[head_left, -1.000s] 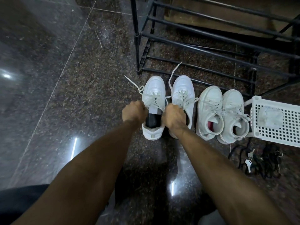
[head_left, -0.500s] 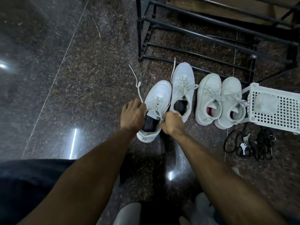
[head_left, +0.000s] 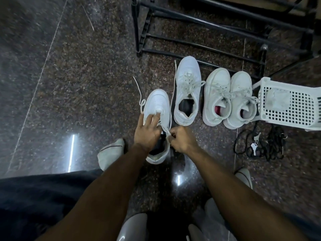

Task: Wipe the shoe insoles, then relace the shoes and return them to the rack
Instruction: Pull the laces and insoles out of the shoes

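Low in the frame's centre, the left hand [head_left: 147, 132] lies with straight fingers on the nearest white shoe [head_left: 157, 110], likely steadying it, while the right hand [head_left: 180, 139] pinches its lace [head_left: 165, 129], seemingly to tighten it. Three more shoes wait beside it, below the rack [head_left: 199, 39] at upper right. No readable brand.

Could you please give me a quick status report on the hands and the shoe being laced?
Left hand spread, fingers pressing the nearest shoe. Right hand pinching its lace. Lace ends loose on floor; shoe rack beyond, nothing blocking.
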`<state>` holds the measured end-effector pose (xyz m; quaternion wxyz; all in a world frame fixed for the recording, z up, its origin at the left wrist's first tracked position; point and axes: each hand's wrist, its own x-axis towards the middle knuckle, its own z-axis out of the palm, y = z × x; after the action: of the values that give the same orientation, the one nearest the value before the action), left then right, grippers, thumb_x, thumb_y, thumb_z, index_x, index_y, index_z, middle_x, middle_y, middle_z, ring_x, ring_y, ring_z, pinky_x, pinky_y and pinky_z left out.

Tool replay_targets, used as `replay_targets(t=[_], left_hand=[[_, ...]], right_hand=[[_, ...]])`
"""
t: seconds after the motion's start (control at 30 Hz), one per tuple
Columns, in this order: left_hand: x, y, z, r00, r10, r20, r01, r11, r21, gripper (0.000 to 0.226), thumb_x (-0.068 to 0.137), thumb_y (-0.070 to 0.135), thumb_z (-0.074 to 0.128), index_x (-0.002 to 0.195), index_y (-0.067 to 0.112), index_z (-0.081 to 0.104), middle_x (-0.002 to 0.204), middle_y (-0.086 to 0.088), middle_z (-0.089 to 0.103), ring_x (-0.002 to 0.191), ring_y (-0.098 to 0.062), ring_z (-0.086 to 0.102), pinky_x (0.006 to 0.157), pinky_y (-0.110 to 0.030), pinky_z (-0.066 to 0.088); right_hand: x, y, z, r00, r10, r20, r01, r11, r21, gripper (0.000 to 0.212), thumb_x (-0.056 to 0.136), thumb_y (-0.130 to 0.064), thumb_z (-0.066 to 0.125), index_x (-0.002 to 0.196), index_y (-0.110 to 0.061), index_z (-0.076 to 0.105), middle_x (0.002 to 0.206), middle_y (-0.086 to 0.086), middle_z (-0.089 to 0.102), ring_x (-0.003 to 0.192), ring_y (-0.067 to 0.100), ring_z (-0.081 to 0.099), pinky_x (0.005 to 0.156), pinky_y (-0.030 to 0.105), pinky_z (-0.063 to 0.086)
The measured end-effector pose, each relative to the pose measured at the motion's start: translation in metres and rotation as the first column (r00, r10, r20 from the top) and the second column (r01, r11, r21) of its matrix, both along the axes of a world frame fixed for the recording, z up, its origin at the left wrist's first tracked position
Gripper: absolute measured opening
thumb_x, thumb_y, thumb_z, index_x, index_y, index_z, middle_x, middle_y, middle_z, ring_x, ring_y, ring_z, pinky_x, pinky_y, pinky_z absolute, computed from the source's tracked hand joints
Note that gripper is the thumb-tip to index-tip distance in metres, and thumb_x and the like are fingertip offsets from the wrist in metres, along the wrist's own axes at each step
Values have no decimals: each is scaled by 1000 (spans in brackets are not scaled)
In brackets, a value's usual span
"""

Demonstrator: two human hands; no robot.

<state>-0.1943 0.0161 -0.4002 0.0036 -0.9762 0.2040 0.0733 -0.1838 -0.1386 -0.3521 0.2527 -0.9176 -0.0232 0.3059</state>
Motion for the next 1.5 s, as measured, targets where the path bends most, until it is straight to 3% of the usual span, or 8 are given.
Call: replay_targets(t=[0.17,0.33,0.47,0.63,0.83,1.07,1.27,1.5], left_hand=[[5,3,6,991,50,-122,-52,999,-13,18,77,20,60,66,11,71,135,-14,55,108,-38,58,92,-63,45],[6,15,28,975,-28,-221,-23,974,-225,22,95,21,51,102,3,61,139,-12,42,116,-32,50,66,-46,51],[21,16,41,941,-24,-337,-52,975,-214,28,99,25,41,113,5,54,125,-11,45,91,-39,58,74,-47,48],[29,1,37,877,147,-457,-296,915,-274,28,93,26,51,109,9,65,123,-8,56,106,-34,58,89,-42,48],[36,-2,36,853,165,-495,-303,929,-213,29,93,29,51,109,10,66,123,-5,56,108,-31,57,86,-38,47],[39,-4,33,830,177,-529,-349,905,-244,24,92,27,54,101,11,68,116,-1,59,103,-25,59,86,-41,50],[38,-1,21,801,194,-567,-414,863,-290,23,90,31,56,101,14,68,115,0,62,104,-22,59,87,-37,49],[39,-5,24,802,192,-566,-416,859,-298,21,89,28,58,93,12,71,107,-3,65,98,-25,61,85,-40,52]], right_hand=[[-4,4,-3,998,-55,21,55,998,-25,31,81,-14,61,54,-16,45,61,4,56,66,29,58,56,29,37],[-15,13,1,990,-90,105,99,992,-83,13,85,-18,59,76,-13,67,83,13,69,81,34,63,64,32,44],[-23,11,9,984,-101,150,130,972,-197,19,91,-21,55,104,-14,67,101,15,68,94,36,63,75,37,48],[-40,9,25,959,-55,279,113,974,-196,17,90,-13,54,106,-14,56,114,6,57,92,35,63,74,41,47],[-47,32,21,982,-188,-8,186,976,-110,25,92,-20,48,114,-12,58,115,14,64,107,38,61,88,42,48],[-44,51,-7,948,-294,-118,264,939,-219,68,85,-24,63,140,-2,29,142,17,34,132,33,37,106,41,33],[-25,48,-13,919,-356,-168,326,928,-180,34,94,-34,47,124,-20,54,129,11,57,121,33,52,96,44,44],[-13,43,-15,890,-408,-205,373,909,-188,27,93,-28,50,114,-17,63,121,12,62,114,31,57,90,39,50]])
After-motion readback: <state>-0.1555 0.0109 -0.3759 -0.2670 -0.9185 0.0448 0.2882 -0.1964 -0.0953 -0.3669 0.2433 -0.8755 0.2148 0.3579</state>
